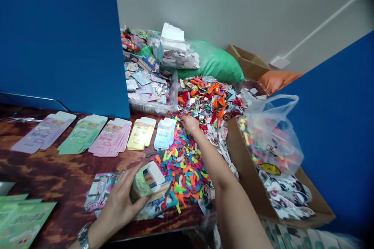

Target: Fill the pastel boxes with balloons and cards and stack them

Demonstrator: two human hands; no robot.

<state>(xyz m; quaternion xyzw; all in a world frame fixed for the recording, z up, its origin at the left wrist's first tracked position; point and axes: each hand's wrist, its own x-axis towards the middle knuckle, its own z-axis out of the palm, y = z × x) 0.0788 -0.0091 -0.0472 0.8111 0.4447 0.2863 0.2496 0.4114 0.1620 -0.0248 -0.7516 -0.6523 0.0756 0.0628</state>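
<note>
My left hand (121,194), with a metal watch at the wrist, is wrapped around a small green paper box (142,183). The box's top is open towards me and its white flap stands up. Past it, my right hand (190,124) reaches to the far edge of a heap of small bright pieces (187,163) that look like uninflated balloons. Its fingers are bent down into the heap, and anything between them is hidden. Under and beside the box lie printed cards (101,192) on the brown table (70,186).
Flat purple (43,132), green (83,134), pink (109,138), yellow (142,134) and blue boxes (165,134) form a row. Behind are a clear bin of packets (146,103) and a mixed heap (204,97). A cardboard box (248,179) and blue panels (61,42) flank the area.
</note>
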